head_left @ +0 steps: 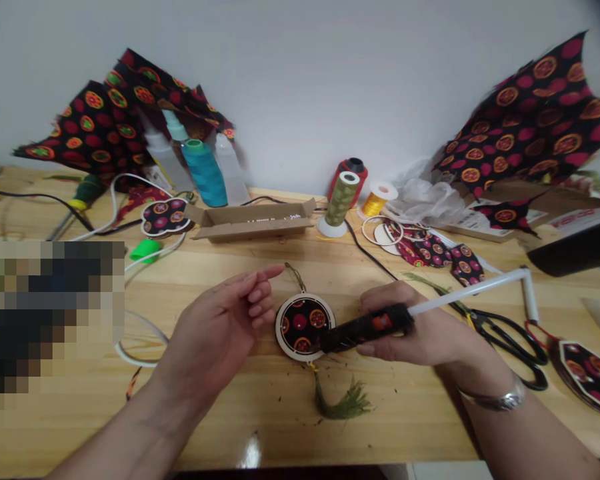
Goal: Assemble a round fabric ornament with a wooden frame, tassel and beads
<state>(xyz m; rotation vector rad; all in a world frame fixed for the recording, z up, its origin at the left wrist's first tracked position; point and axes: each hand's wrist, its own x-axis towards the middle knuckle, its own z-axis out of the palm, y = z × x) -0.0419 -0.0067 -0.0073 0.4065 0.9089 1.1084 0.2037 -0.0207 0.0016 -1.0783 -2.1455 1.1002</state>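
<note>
My right hand is wrapped round a black glue gun with a white glue stick coming out of its back. The gun's front end is over the lower right of a round pendant with a pale rim and dark patterned fabric. A green cord loop tops the pendant, and a green tassel hangs from its bottom on the wooden table. Just left of the pendant is my left hand, palm turned inward, index finger stretched towards the loop, other fingers curled, holding nothing visible.
Behind the pendant stand a cardboard box, a green thread spool and a blue spool. Black scissors and an octagonal fabric pendant lie at the right. White cables run along the left.
</note>
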